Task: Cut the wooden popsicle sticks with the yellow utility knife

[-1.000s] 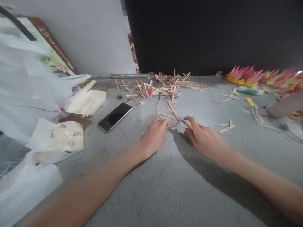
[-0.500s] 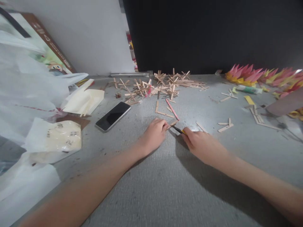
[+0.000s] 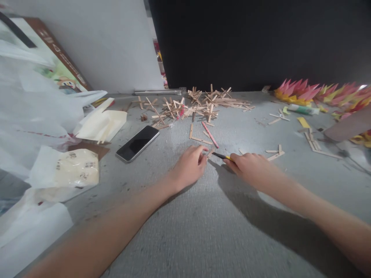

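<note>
My left hand (image 3: pixel 191 162) is closed, its fingertips pinching a short wooden craft stick (image 3: pixel 210 153) just above the table. From the right, my right hand (image 3: pixel 249 164) grips a utility knife (image 3: pixel 223 156) with a yellow handle and a dark blade. The blade's tip lies close by the stick; whether they touch I cannot tell. Just beyond my hands lies a pink patterned pen-like stick (image 3: pixel 210 135). To its left, craft sticks form an L-shaped piece (image 3: pixel 199 139).
A heap of craft sticks (image 3: pixel 203 104) lies along the back. On the left are a phone (image 3: pixel 138 143), a paper tray (image 3: pixel 113 121) and a wrapped packet (image 3: pixel 79 166). Joined sticks (image 3: pixel 276 153), a glue tube (image 3: pixel 303 109) and pink-yellow folded paper (image 3: pixel 298 92) lie on the right.
My right hand has drawn the knife slightly up and right, away from my left fingers. The left fingers have loosened a little, and the stick has turned more upright.
</note>
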Demonstrator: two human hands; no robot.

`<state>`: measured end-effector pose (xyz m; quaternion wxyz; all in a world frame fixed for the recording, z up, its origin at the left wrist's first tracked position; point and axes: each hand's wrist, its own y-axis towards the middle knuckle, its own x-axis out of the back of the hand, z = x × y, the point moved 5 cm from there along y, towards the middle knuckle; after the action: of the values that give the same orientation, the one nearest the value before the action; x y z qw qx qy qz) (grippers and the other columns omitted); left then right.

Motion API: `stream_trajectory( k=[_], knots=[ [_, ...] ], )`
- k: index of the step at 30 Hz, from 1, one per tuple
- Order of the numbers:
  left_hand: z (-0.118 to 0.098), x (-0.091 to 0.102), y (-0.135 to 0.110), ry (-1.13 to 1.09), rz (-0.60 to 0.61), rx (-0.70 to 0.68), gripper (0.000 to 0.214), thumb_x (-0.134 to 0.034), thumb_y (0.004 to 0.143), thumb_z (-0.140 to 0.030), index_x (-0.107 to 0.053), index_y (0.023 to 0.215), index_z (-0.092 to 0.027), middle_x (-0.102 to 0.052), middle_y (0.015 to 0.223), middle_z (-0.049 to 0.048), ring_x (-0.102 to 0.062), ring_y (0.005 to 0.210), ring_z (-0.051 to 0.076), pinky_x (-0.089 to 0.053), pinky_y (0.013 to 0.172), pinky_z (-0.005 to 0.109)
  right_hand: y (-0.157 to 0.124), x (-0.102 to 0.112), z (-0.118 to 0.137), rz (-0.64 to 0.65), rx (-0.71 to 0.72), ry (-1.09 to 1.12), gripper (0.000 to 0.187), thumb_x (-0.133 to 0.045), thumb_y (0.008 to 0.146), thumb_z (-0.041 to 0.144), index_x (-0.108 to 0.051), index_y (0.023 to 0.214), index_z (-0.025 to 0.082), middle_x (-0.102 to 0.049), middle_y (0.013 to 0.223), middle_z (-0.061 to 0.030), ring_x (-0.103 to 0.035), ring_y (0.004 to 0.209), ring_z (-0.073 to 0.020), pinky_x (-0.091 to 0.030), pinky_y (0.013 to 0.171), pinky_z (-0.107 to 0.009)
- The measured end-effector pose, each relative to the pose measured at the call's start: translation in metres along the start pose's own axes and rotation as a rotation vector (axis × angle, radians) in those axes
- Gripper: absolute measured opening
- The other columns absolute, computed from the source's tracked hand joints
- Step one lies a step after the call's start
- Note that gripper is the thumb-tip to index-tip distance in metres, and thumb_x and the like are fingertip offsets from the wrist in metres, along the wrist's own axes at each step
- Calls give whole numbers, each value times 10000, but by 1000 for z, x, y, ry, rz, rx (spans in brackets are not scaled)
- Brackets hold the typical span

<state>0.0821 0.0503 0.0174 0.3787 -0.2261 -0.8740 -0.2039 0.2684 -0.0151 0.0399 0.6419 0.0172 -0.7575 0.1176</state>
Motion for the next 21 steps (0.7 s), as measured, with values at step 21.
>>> stream_trajectory(
  k=[21],
  knots=[
    [5,3,6,43,183,-121,371,-871,823,-520,-799,1106,-292,-667,1448,76,-487,1437,359,-318,1193,633,25,-22,-28,-123,344,22,480,-390,1145,469,-710,911,198,-743,730,-48,-645,589,-160,-206,600,-313]
  ],
)
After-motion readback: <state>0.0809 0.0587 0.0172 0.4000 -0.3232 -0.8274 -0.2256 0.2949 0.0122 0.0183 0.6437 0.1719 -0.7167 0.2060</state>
